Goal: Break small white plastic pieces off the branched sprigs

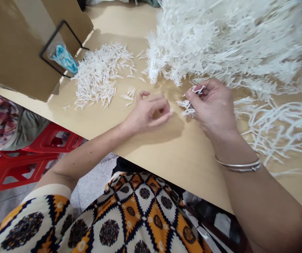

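Observation:
My right hand (214, 105) pinches a small bunch of thin white branched strands (189, 109) between thumb and fingers, just above the table. To its left is my left hand (152, 111), a little blurred. Its thumb and index fingertip meet in a pinch, and what lies between them, if anything, is too small to make out. Beyond the left hand lies a heap of short white forked sprigs (99, 72), with a few loose sprigs (129, 96) near the fingers. A large mound of white feathery strands (209, 42) rises behind my right hand.
Longer white branched stems (285, 126) spread over the table (151, 151) at right. A cardboard box (16, 45) stands at back left, beside a black wire frame (51, 38) and a clear cup with blue-white contents (64, 59). Red stools (27, 165) and another person's lap (0, 123) are at left.

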The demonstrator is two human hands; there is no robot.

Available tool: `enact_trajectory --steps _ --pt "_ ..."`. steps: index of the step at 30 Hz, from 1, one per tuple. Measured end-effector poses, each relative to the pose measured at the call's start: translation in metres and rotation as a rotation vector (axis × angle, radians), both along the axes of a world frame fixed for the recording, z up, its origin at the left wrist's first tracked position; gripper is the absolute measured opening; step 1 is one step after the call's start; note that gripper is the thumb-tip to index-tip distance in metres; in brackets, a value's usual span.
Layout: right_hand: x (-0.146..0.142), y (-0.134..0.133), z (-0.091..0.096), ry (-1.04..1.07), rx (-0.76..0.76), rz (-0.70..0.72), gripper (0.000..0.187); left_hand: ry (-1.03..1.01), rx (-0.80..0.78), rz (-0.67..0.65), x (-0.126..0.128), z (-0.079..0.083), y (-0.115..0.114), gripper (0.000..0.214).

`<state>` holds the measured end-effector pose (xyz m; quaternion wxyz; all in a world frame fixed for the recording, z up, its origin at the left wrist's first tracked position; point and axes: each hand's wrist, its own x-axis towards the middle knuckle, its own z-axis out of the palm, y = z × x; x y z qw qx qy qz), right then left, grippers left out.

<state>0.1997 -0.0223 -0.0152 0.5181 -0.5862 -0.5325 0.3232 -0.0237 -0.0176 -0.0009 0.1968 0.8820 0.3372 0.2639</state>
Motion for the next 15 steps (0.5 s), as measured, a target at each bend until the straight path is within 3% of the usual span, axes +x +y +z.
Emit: enact_trajectory --steps 5,7,8,10,12,15 --pt "0.001 -0.006 0.006 0.006 0.003 0.076 0.021 -0.156 0.24 0.654 -0.024 -0.013 0.029 0.026" --pt "0.0 -0.007 0.008 -0.007 -0.042 0.107 0.017 -0.216 0.288 0.785 -0.029 -0.014 0.035 0.034" --pt "-0.001 -0.008 0.01 -0.001 -0.068 0.123 0.015 -0.217 0.287 0.79 -0.028 -0.013 0.034 0.036" --pt "-0.002 -0.009 0.011 0.029 -0.08 0.135 0.014 -0.154 0.25 0.672 -0.022 -0.009 0.027 0.028" --pt "-0.003 -0.01 0.012 0.048 -0.049 0.134 0.012 -0.051 0.213 0.45 -0.011 -0.005 0.016 0.023" --pt "-0.002 -0.009 0.008 0.054 0.016 0.129 0.011 0.094 0.223 0.134 0.003 -0.004 0.003 0.037"
